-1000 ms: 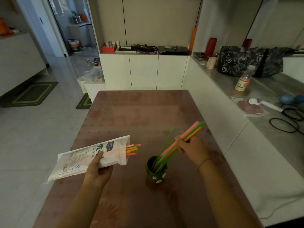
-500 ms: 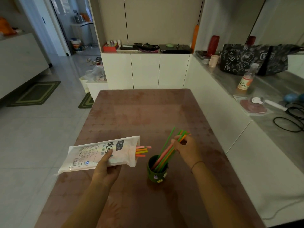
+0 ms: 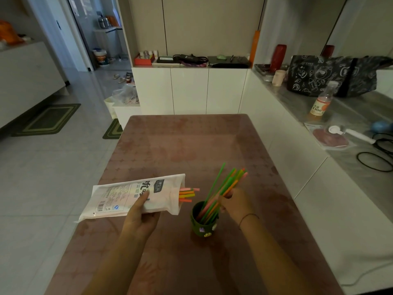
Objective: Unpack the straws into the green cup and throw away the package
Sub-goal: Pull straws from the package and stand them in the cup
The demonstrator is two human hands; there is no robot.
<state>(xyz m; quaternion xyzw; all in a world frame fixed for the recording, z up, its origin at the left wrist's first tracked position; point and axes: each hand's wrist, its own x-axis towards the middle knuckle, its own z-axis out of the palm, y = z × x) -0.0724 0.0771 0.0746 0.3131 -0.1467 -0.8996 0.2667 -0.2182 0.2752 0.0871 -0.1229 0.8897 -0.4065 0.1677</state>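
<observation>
A bunch of straws leans in the green cup near the front of the table, fanning up to the right. The right hand pinches them just above the rim, I'd guess to settle them without tipping the cup. The left hand grips the package level beside the cup, mouth turned toward it with the remaining straws poking out, so it isn't ready for the bin.

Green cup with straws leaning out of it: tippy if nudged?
Probably tippy: the green cup is small, and the straws stand much taller, all leaning one way. Likely light, so a nudge may slide it on the glossy table. The right hand holding the straws probably steadies it.
</observation>
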